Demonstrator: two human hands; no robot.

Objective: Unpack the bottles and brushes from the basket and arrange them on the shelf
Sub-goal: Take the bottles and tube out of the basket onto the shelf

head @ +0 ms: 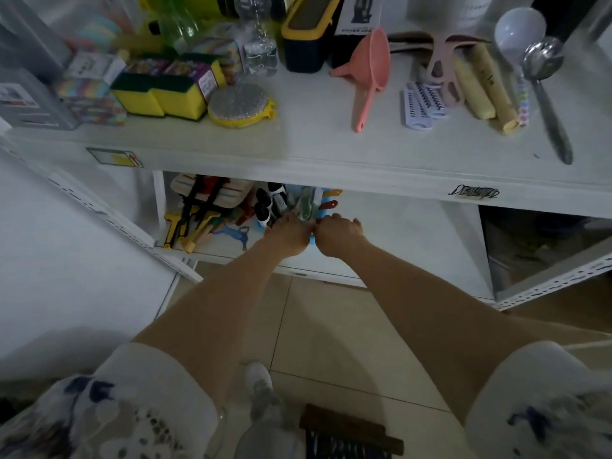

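clear bottle (306,204) just above left hand (291,235)

Both arms reach into the lower shelf (414,240). The left hand (291,235) grips a clear bottle (306,205). The right hand (337,231) rests just beside it, fingers curled

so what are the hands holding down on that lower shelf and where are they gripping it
The left hand grips a clear greenish bottle by its near end. The right hand rests beside it on something blue; whether it grips cannot be told.
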